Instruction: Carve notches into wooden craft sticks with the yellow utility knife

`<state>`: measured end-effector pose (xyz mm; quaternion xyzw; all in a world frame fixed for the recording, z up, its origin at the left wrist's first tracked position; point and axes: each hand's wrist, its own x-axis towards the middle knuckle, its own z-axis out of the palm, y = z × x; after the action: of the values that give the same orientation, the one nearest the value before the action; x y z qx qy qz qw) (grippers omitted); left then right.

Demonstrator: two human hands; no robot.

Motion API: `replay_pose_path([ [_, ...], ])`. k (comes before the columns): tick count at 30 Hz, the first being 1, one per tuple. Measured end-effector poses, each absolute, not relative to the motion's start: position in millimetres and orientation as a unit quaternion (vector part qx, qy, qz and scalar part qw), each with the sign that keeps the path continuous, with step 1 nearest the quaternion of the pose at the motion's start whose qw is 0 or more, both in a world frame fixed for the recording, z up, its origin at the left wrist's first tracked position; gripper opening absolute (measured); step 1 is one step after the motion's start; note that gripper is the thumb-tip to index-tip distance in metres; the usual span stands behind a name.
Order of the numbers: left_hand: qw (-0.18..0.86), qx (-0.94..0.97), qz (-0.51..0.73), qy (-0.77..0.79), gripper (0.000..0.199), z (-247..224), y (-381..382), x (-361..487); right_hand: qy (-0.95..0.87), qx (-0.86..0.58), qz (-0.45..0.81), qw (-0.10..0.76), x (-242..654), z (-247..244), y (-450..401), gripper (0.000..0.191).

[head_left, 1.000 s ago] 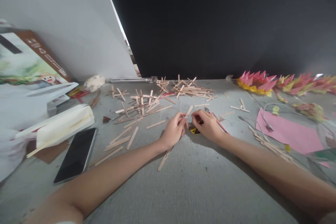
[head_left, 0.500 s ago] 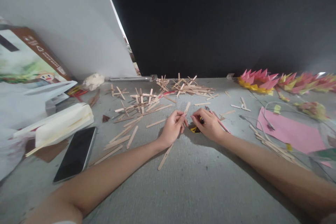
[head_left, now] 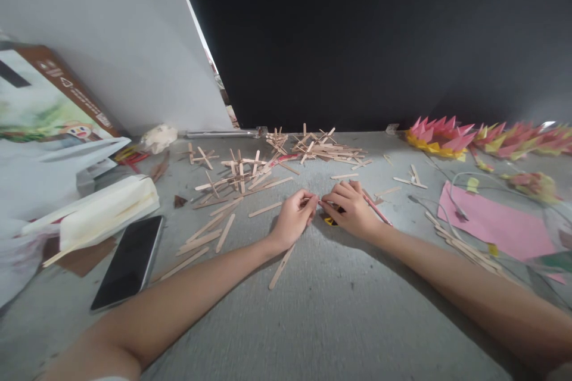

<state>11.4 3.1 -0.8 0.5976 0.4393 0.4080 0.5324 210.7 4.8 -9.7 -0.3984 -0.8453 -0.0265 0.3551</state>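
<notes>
My left hand (head_left: pixel 297 217) is closed, its thumb and fingers pinching a wooden craft stick (head_left: pixel 319 202) of which only a small bit shows. Right beside it, the fingertips of my right hand (head_left: pixel 351 208) are bent together at that same stick; most of it is hidden by the fingers. Under my right palm lies a yellow and black item (head_left: pixel 330 221), largely covered. A red pencil-like rod (head_left: pixel 379 212) sticks out past the right hand. Below my left wrist rests a loose craft stick (head_left: pixel 281 268).
Behind the hands spreads a heap of crossed craft sticks (head_left: pixel 241 172). A phone (head_left: pixel 128 265) and a white plastic bag (head_left: pixel 49 178) lie left. On the right are pink paper (head_left: pixel 496 220), a cable (head_left: pixel 451 190), more sticks (head_left: pixel 465 250) and pink-yellow folded-paper pieces (head_left: pixel 440 138).
My right hand has moved left to meet the left fingers. The craft stick that stood up from my left hand is now turned down and mostly hidden.
</notes>
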Motion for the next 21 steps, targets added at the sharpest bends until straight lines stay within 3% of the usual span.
replay_pose_path([
  [11, 0.524, 0.599, 0.407, 0.449, 0.043, 1.3, 2.7, 11.4, -0.868, -0.359, -0.015, 0.343, 210.7, -9.1, 3.8, 0.031],
  [21, 0.513, 0.609, 0.395, 0.458, 0.044, -0.3, 3.6, 10.9, -0.861, -0.359, -0.041, 0.358, 208.7, -10.7, 3.9, 0.021],
])
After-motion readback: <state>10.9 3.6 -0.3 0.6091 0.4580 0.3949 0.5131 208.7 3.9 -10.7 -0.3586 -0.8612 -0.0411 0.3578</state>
